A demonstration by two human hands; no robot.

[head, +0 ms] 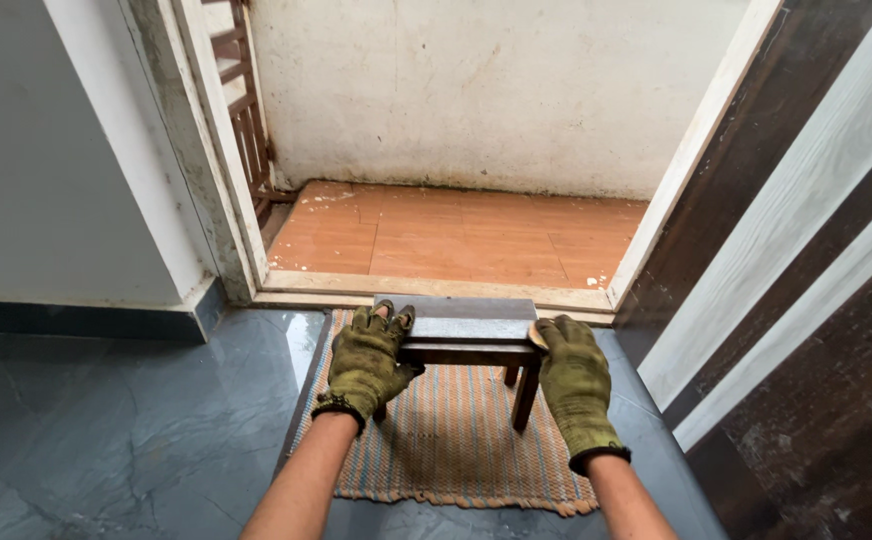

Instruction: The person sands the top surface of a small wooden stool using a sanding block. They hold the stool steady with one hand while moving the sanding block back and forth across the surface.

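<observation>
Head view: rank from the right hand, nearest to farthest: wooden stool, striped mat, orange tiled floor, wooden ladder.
1. Wooden stool: gripped by the right hand at its right end.
2. Striped mat: just below, under the stool.
3. Orange tiled floor: beyond the doorway threshold.
4. Wooden ladder: far upper left, through the doorway.

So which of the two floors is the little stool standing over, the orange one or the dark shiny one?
The dark grey glossy tile floor, on the striped woven mat. The orange tile floor lies beyond the doorway; both green-gloved hands grip the small dark wooden stool.
</observation>
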